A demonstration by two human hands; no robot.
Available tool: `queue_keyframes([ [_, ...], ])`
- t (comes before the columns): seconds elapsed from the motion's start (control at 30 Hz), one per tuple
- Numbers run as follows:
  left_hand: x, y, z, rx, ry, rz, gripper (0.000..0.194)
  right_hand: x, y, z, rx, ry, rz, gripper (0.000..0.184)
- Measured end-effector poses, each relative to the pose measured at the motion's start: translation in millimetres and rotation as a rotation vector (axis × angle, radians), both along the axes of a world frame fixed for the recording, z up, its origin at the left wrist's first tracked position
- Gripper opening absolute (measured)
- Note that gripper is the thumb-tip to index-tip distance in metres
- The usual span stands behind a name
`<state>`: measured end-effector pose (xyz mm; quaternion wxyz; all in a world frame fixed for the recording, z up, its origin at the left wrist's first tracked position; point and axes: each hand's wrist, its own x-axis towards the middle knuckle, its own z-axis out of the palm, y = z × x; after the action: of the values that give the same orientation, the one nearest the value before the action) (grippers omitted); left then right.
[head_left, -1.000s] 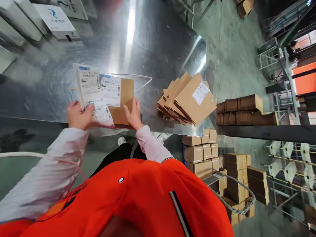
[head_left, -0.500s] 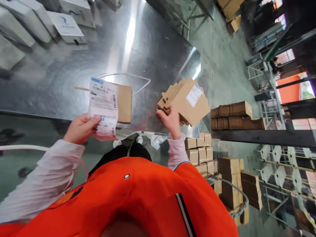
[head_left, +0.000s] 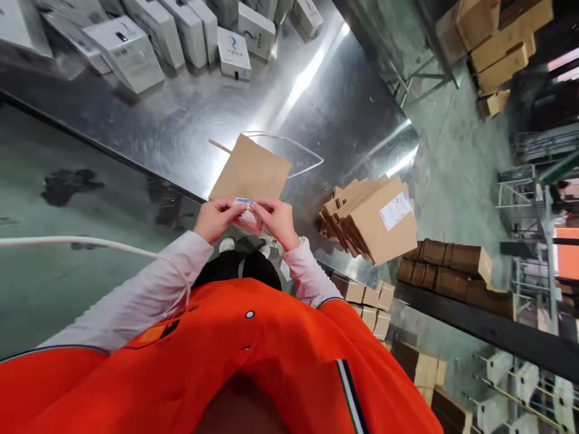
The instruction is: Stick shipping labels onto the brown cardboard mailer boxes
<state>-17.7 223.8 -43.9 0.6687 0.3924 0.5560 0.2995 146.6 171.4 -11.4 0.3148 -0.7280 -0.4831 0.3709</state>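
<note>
A green-painted floor (head_left: 452,181) surrounds a long stainless-steel tabletop (head_left: 136,126), and the person's orange jacket (head_left: 235,367) fills the bottom of the head view, with pale sleeves reaching forward from it. Along the far side of the tabletop stands a group of white boxes (head_left: 190,30) with printed markings. To the right, a black shelf (head_left: 479,319) carries brown cartons (head_left: 452,271) in two rows, and more stacked cardboard cartons (head_left: 371,307) sit just past the tabletop's near edge.

A fanned stack of flat kraft mailers (head_left: 368,220) lies on the tabletop to the right of the hands, the top one bearing a white label (head_left: 395,211). Straight ahead of the hands lies a single kraft mailer (head_left: 250,169), with a thin wooden strip (head_left: 219,146) poking out past its corner and a loop of thin white cord (head_left: 294,150) running out from behind it. A thicker white cable (head_left: 90,241) crosses the view and meets the left sleeve.

The left hand (head_left: 216,220) and right hand (head_left: 278,222) are brought together over the tabletop's near edge — fingers bent inward, fingertips nearly meeting — both pinching a small folded shipping label (head_left: 246,216) with a blue strip along its top. The label sits just in front of the single mailer's lower edge; whether they touch cannot be told.
</note>
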Motion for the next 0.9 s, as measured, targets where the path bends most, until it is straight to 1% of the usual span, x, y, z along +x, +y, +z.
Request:
queue_keyframes([
  [0.07, 10.4, -4.7, -6.5, 0.005, 0.004, 0.077, 0.029, 4.9, 8.5, 3.9, 0.011, -0.046, 0.058, 0.014],
  [0.13, 18.2, -4.8, -13.5, -0.024, -0.025, 0.091, 0.032, 9.9, 18.9, 3.8, 0.033, -0.093, 0.067, 0.009],
  [0.2, 21.0, -1.4, -20.6, -0.103, -0.074, 0.028, 0.037, 19.7, 36.7, 0.4, 0.052, -0.139, 0.052, 0.005],
  [0.23, 20.3, 0.7, -24.1, -0.152, -0.093, -0.022, 0.043, 26.8, 49.3, -2.7, 0.058, -0.157, 0.039, 0.004],
  [0.3, 15.3, 3.6, -31.5, -0.257, -0.113, -0.123, 0.054, 43.8, 80.5, -11.8, 0.046, -0.187, -0.002, 0.006],
  [0.37, 8.1, 4.5, -39.5, -0.339, -0.105, -0.174, 0.058, 60.3, 114.1, -25.1, 0.01, -0.215, -0.056, 0.011],
  [0.43, 1.5, 4.6, -47.7, -0.377, -0.086, -0.165, 0.059, 71.8, 142.3, -41.1, -0.042, -0.25, -0.121, 0.015],
  [0.5, -2.3, 6.1, -55.1, -0.386, -0.069, -0.139, 0.058, 76.8, 160.9, -57.1, -0.081, -0.284, -0.17, 0.018],
  [0.6, -2.4, 12.4, -63.0, -0.383, -0.046, -0.128, 0.057, 76.7, 173.1, -75.7, -0.105, -0.332, -0.187, 0.019],
  [0.73, -0.5, 16.7, -69.5, -0.378, 0.016, -0.153, 0.063, 76.1, 178.7, -87.6, -0.143, -0.427, -0.183, 0.021],
  [0.8, -5.0, 7.2, -72.4, -0.397, 0.054, -0.176, 0.064, 76.6, 179.8, -89.7, -0.163, -0.487, -0.161, 0.025],
  [0.87, -16.7, -13.5, -74.1, -0.422, 0.101, -0.205, 0.06, 74.6, 178.1, -90.9, -0.162, -0.567, -0.133, 0.033],
  [0.9, -25.4, -26.9, -73.9, -0.432, 0.126, -0.219, 0.058, 71.8, 175.6, -91.8, -0.148, -0.61, -0.096, 0.039],
])
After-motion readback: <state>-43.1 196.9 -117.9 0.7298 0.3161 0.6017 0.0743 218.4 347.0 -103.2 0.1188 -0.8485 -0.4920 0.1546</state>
